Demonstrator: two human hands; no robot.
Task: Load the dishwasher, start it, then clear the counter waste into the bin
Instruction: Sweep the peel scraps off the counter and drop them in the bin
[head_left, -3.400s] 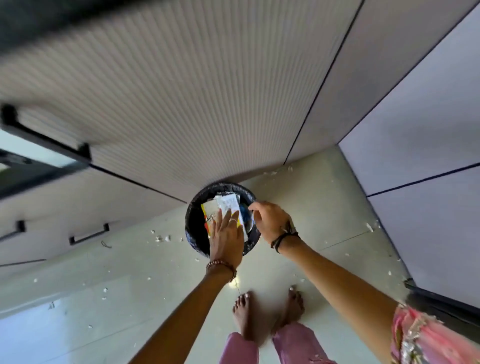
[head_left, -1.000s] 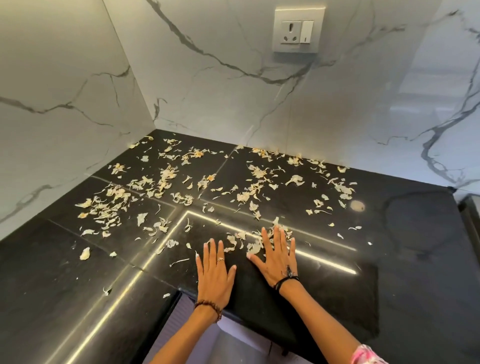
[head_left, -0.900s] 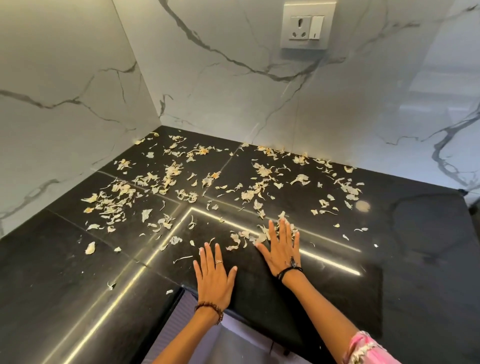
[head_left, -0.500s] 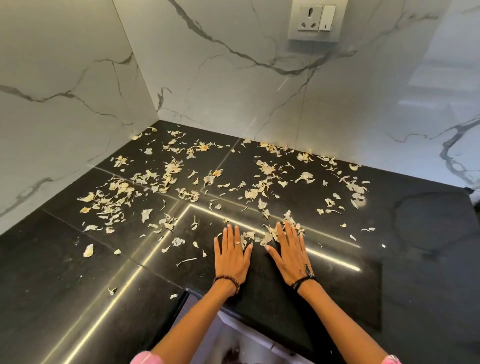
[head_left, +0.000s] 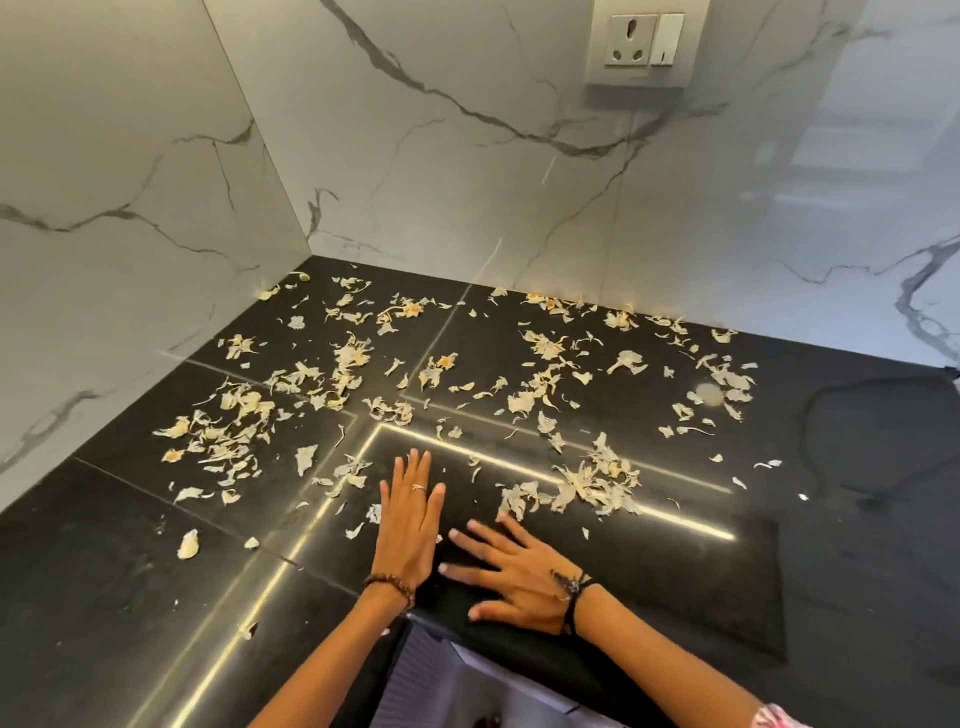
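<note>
Pale dry peel scraps lie scattered over the black corner counter, from the walls to near the front edge. My left hand lies flat on the counter, fingers straight and pointing away from me. My right hand lies flat beside it, fingers spread and pointing left, its fingertips just below a clump of peels. Neither hand holds anything.
White marble walls close the counter at the back and left. A wall socket with a switch sits high on the back wall. Below the counter's front edge a ribbed cabinet front shows.
Earlier both hands were over the bin on the floor. Since half a second ago my right hand has slid back toward me and turned leftward, leaving a clump of peels; my left hand stayed flat.
</note>
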